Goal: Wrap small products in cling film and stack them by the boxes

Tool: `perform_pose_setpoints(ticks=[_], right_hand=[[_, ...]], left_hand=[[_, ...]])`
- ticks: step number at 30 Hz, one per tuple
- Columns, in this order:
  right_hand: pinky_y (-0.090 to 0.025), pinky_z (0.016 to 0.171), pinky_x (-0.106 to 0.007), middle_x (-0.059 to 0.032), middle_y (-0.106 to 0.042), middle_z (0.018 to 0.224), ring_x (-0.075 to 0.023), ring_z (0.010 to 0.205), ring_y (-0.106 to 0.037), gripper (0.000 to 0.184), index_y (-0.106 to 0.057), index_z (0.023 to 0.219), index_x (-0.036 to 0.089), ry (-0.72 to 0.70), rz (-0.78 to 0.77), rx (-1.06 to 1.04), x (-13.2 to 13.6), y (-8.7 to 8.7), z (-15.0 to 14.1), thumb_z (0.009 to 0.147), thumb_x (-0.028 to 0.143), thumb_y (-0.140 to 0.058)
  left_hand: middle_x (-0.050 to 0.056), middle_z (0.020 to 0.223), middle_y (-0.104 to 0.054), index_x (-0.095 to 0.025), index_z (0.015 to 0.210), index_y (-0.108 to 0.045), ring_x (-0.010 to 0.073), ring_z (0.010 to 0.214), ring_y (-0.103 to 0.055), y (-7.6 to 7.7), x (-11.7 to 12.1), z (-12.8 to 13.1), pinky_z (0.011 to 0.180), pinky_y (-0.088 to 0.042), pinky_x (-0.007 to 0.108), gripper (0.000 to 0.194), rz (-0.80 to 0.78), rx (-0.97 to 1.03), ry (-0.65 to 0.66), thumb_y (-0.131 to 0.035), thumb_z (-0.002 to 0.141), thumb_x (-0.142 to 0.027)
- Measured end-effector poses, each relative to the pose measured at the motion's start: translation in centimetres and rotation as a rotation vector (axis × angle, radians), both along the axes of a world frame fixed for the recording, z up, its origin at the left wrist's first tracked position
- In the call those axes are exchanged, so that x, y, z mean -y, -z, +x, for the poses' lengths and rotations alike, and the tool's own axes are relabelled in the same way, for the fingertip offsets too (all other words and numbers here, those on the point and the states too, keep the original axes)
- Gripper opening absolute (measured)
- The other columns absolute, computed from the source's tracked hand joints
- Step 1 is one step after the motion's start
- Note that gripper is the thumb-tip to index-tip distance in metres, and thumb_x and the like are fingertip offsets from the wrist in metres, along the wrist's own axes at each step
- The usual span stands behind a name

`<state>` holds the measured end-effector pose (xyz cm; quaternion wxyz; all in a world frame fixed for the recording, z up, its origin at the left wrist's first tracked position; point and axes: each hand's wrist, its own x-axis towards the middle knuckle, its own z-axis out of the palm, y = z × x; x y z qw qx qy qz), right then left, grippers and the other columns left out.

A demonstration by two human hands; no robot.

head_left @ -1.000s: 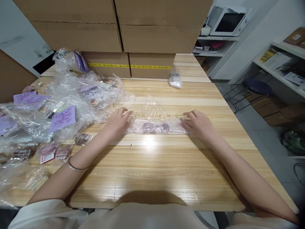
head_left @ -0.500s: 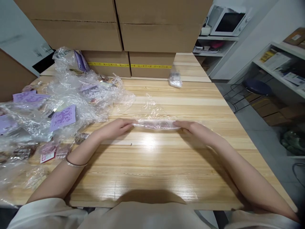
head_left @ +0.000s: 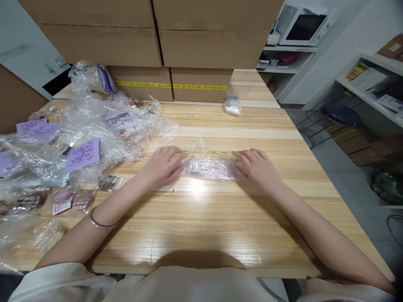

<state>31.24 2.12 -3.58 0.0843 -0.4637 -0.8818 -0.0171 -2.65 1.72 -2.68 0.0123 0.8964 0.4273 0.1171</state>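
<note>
A flat packet in crinkled clear plastic wrap (head_left: 208, 168) lies crosswise at the middle of the table, with glints and a faint pinkish tint inside. My left hand (head_left: 164, 165) closes on its left end, the fingertips smeared by motion. At the other end my right hand (head_left: 257, 167) grips it, fingers curled and the thumb blurred against the wrap. A thin loose peak of clear film stands up behind the packet. What exactly is inside the wrap cannot be made out.
Crumpled plastic wrapping (head_left: 116, 126) heaps up on the left, with purple patterned cards (head_left: 82, 155) and small bagged items among it. Cardboard boxes (head_left: 201, 79) stand along the back. A small clear bag (head_left: 232, 105) sits near them. Right of the table is a blue stool (head_left: 341, 114).
Both hands have turned over the packet's ends, knuckles now higher. The packet has rolled from a thin edge-on strip to a broader wrapped face, and the film behind it has narrowed.
</note>
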Motion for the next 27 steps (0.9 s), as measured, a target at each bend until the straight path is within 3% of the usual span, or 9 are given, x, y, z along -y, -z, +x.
perform_pose_setpoints(ticks=[2,4,10,15,17,19,22,25,27], right_hand=[[-0.038,0.11,-0.05,-0.014,-0.061,0.135,-0.0293,0.125,-0.055,0.051,-0.049,0.14,0.017,-0.191,-0.095,-0.029,0.7,-0.1,-0.5,0.09,0.025,-0.05],[-0.041,0.11,-0.046,-0.0126,-0.055,0.142,-0.0265,0.128,-0.055,0.057,-0.045,0.144,0.017,-0.26,-0.167,-0.044,1.2,0.3,-0.8,0.088,0.02,-0.05],[-0.055,0.086,-0.039,-0.0132,-0.071,0.119,-0.0261,0.101,-0.07,0.043,-0.06,0.13,0.016,-0.153,-0.163,-0.042,1.3,0.6,-0.9,0.091,0.011,-0.043],[-0.055,0.074,-0.033,-0.0093,-0.073,0.11,-0.0227,0.091,-0.071,0.044,-0.053,0.135,0.018,-0.024,-0.284,-0.188,1.2,0.5,-1.0,0.094,0.013,-0.038],[-0.054,0.075,-0.036,-0.013,-0.072,0.11,-0.0252,0.091,-0.07,0.045,-0.051,0.137,0.013,0.051,-0.226,-0.169,1.2,1.2,-1.5,0.093,0.015,-0.04],[-0.053,0.083,-0.043,-0.0189,-0.068,0.116,-0.0301,0.1,-0.066,0.047,-0.05,0.138,0.008,0.103,-0.059,-0.118,1.4,2.0,-2.3,0.091,0.015,-0.044],[-0.043,0.102,-0.05,-0.0215,-0.058,0.135,-0.0325,0.125,-0.054,0.049,-0.048,0.14,0.006,-0.022,0.139,-0.1,2.3,2.8,-3.5,0.092,0.017,-0.046],[-0.028,0.116,-0.052,-0.0149,-0.046,0.15,-0.0305,0.142,-0.037,0.05,-0.045,0.145,0.013,-0.22,0.096,-0.078,3.5,3.2,-4.4,0.097,0.028,-0.045],[-0.025,0.117,-0.054,-0.0121,-0.04,0.155,-0.0307,0.145,-0.031,0.053,-0.04,0.148,0.016,-0.235,0.005,-0.052,4.0,3.4,-4.7,0.1,0.038,-0.043]], left_hand=[[0.014,0.132,-0.058,-0.019,0.135,-0.051,0.0277,0.121,-0.053,-0.1,0.5,0.6,0.102,-0.041,0.043,0.042,-0.061,-0.073,0.16,-0.048,0.096,-0.032],[0.012,0.138,-0.055,-0.02,0.139,-0.048,0.0266,0.123,-0.053,0.0,0.7,0.9,0.106,-0.039,0.043,0.045,-0.103,-0.122,0.165,-0.046,0.095,-0.027],[0.009,0.117,-0.069,-0.021,0.125,-0.061,0.0251,0.102,-0.065,-0.7,-0.1,-0.1,0.088,-0.049,0.036,0.04,-0.348,-0.029,-0.017,-0.038,0.093,-0.021],[0.006,0.097,-0.071,-0.018,0.118,-0.062,0.0237,0.087,-0.066,-0.9,-0.2,0.1,0.079,-0.048,0.034,0.039,-0.549,0.104,-0.14,-0.036,0.09,-0.023],[0.011,0.107,-0.068,-0.014,0.128,-0.056,0.0258,0.094,-0.064,0.0,-0.1,0.7,0.082,-0.048,0.037,0.044,-0.446,0.09,-0.203,-0.039,0.089,-0.022],[0.019,0.123,-0.06,-0.009,0.136,-0.049,0.03,0.107,-0.059,0.8,0.4,1.4,0.09,-0.046,0.043,0.051,-0.186,0.088,-0.256,-0.044,0.087,-0.021],[0.021,0.115,-0.062,-0.008,0.127,-0.059,0.0315,0.104,-0.058,0.7,1.9,2.8,0.085,-0.046,0.044,0.043,0.127,0.07,-0.207,-0.048,0.089,-0.025],[0.011,0.074,-0.068,-0.013,0.086,-0.073,0.0227,0.069,-0.062,-0.6,4.1,4.0,0.065,-0.045,0.034,0.038,-0.005,-0.073,-0.043,-0.042,0.095,-0.033],[0.011,0.062,-0.066,-0.014,0.07,-0.071,0.0215,0.057,-0.061,-1.3,5.4,4.6,0.056,-0.041,0.031,0.052,-0.15,-0.217,-0.093,-0.036,0.098,-0.039]])
